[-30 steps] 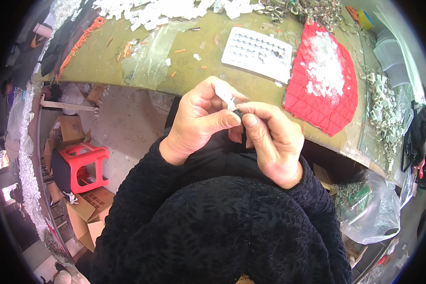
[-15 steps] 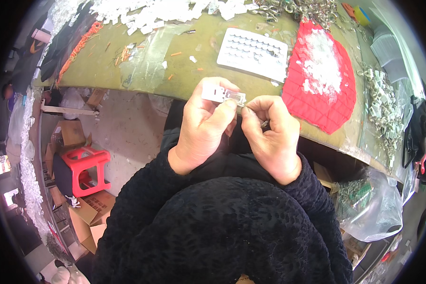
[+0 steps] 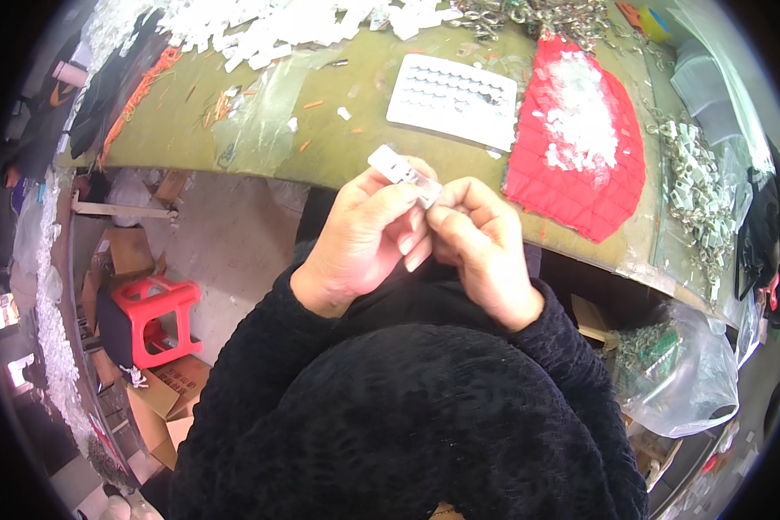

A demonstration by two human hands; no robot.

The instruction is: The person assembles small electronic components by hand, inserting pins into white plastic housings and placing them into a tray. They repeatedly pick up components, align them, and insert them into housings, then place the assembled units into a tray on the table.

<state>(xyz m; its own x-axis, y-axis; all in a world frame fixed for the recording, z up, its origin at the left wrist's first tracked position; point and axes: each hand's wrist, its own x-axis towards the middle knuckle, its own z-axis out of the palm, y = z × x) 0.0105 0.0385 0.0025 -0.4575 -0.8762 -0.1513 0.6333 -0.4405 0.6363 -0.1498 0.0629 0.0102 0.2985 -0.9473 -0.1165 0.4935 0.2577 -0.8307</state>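
Just past the table's near edge, my left hand (image 3: 351, 238) pinches a small plastic piece (image 3: 388, 165) between thumb and forefinger. The piece has a white flat end pointing up and left and a clear, box-like end towards the right hand. Fingers of my right hand (image 3: 491, 251) are pinched together against the clear end; whatever lies between them is too small or hidden to name. On the table ahead lie a white tray (image 3: 407, 111) with rows of scalloped grey marks and a red quilted cloth (image 3: 536, 186) bearing a heap of tiny white bits (image 3: 585, 117).
White plastic pieces (image 3: 260, 39) are heaped along the far side of the table (image 3: 338, 152). Metal clasps (image 3: 546, 17) lie at the back, with more clasp-like pieces (image 3: 698, 199) at the right. A red stool (image 3: 169, 321), cardboard boxes (image 3: 160, 390) and a clear plastic bag (image 3: 685, 381) sit below table level.
Both hands have shifted slightly left. The plastic piece has tilted, its white end now higher, and the left lower fingers have come further into view. The right fingers remain pinched at its clear end.
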